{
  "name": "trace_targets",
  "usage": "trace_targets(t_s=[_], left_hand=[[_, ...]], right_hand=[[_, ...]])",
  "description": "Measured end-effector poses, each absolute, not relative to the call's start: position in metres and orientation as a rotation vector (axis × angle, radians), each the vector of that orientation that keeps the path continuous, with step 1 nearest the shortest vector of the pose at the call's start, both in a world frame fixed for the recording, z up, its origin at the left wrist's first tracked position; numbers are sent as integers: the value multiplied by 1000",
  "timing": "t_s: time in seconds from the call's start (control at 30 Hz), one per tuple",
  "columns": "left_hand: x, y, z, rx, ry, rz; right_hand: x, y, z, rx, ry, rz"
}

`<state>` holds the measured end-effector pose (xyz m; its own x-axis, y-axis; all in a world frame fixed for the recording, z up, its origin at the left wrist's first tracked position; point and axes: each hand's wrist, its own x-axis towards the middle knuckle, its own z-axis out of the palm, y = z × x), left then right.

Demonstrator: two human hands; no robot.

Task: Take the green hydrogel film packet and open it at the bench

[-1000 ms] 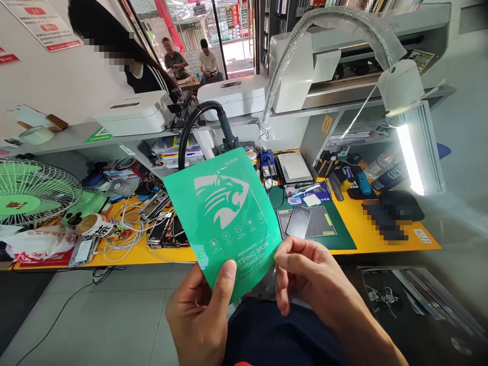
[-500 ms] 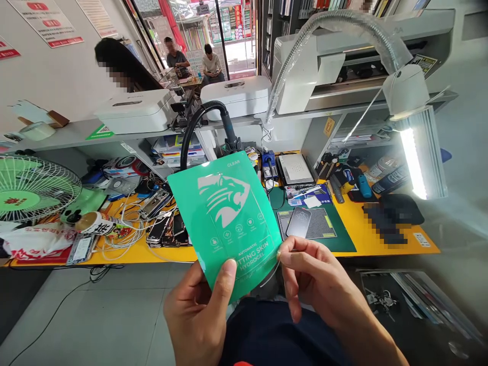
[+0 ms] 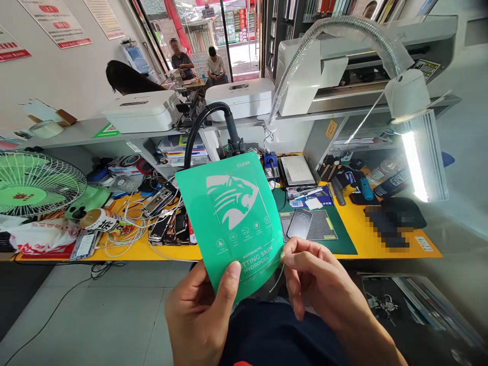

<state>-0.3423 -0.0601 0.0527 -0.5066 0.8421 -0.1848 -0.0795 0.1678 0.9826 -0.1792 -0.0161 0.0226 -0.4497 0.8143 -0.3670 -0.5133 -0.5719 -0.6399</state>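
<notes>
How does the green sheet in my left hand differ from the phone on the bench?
Colour: the green sheet has white print; the phone looks grey and shiny.
Pose: the left hand holds the sheet up; the phone lies on a grey mat.
Shape: the sheet curves at its lower edge; the phone looks flat.
Both are roughly rectangular.

One head-worn camera looks forward and down, close above the hands [image 3: 200, 315]. It faces across the table [image 3: 354, 223] towards a shelf [image 3: 76, 135].
</notes>
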Motion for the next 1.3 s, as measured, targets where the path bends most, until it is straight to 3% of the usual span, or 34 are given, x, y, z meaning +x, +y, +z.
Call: trace_targets(t_s=[1.1,1.3], left_hand=[[-365,-60,49,769,1583,1527],[-354,-60,58,638,1571,1540]], right_hand=[[-161,-25,27,-780,-651,1909],[-181,-28,25,-960,-766,1829]])
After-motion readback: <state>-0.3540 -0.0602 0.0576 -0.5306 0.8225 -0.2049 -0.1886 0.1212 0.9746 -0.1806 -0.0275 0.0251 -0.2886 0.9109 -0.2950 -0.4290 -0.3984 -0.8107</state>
